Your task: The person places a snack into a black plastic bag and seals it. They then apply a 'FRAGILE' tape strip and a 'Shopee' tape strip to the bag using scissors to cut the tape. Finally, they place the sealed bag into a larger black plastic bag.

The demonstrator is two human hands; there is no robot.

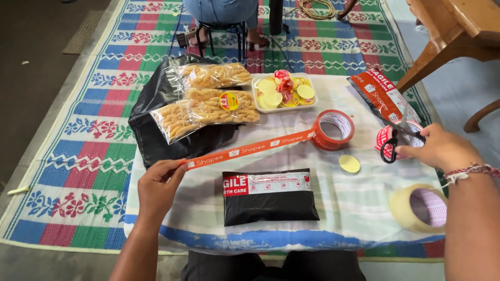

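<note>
Left hand pinches the free end of the orange tape strip, pulled out taut from the orange roll, which lies flat on the worktop at centre-right. The strip runs diagonally, far-right to near-left, just beyond the black parcel and apparently clear of it; I read that as keeping the adhesive off the cloth. The strip looks about as long as the parcel is wide. Right hand is closed around the black-handled scissors, fingers through the loops, blades pointing far-left toward the roll; I can't tell whether the blades are parted. The scissors sit over a red-and-white tape roll, just right of the orange one. The parcel lies flat at near centre, sticker side up, squarely in front of me, within reach of both hands. One loose yellow sticker sits between the orange roll and the parcel. A clear tape roll is at the near right edge, out of the way. At the far side: snack bags piled on a black bag at left, a white tray of yellow stickers in the middle, and red mailers at right. Someone sits on a stool beyond the worktop, only legs showing.
</note>
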